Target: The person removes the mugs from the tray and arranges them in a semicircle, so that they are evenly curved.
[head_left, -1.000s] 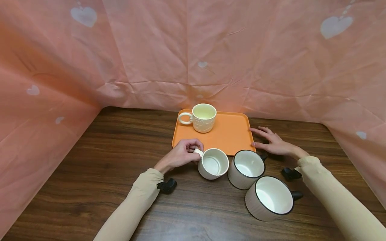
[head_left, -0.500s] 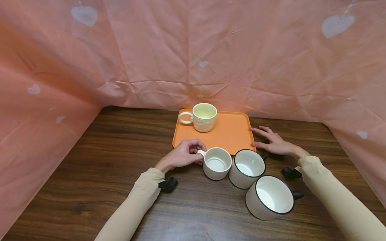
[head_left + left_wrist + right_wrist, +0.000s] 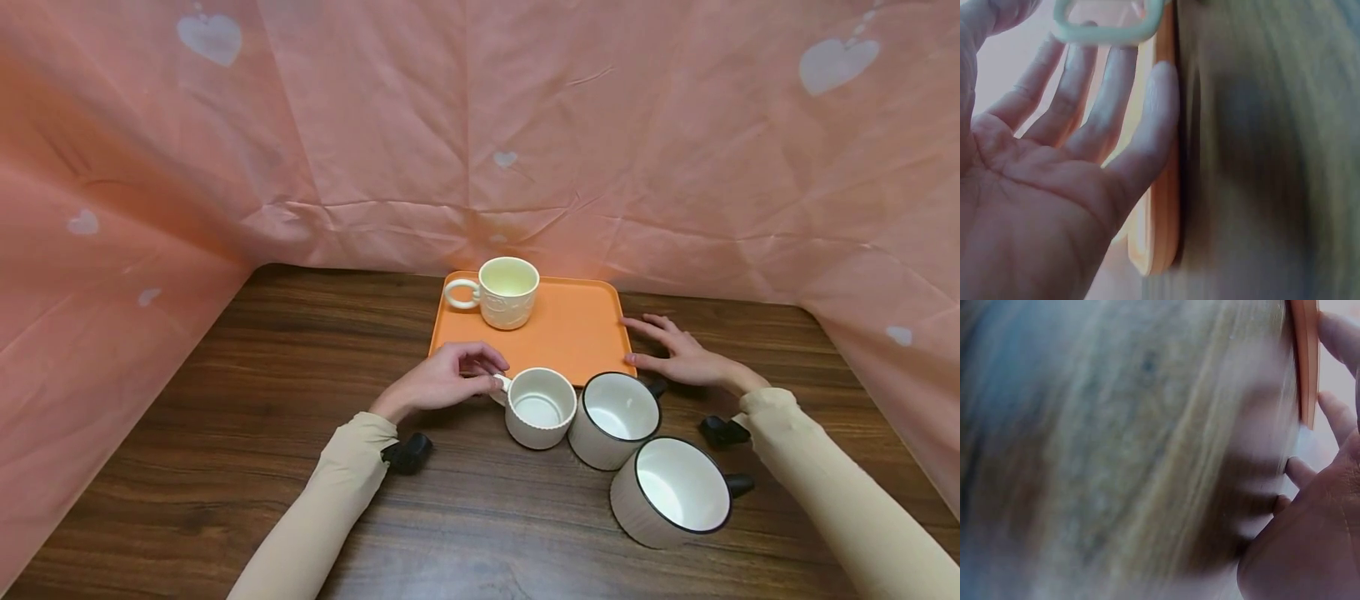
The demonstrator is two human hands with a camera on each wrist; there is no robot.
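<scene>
On the dark wood table a small white ribbed cup (image 3: 538,408) stands upright, its handle (image 3: 1110,31) pointing toward my left hand (image 3: 446,379). The thumb is right at that handle, while the other fingers are spread and loosely bent in the left wrist view. At the right edge of the orange tray (image 3: 581,333), my right hand (image 3: 686,358) rests its fingertips against the rim with fingers extended. A cream embossed mug (image 3: 507,304) sits on the tray's left part, handle to the left.
Two larger white mugs with black rims and handles, the middle mug (image 3: 592,442) and the front mug (image 3: 637,508), stand right of the small cup. Behind the tray hangs a pink cloth (image 3: 555,125) with white hearts, also enclosing the table's sides.
The small cup shifted right toward the middle mug, then stayed still. My left hand loosened at its handle and drew slightly left. My right hand stayed at the tray's edge.
</scene>
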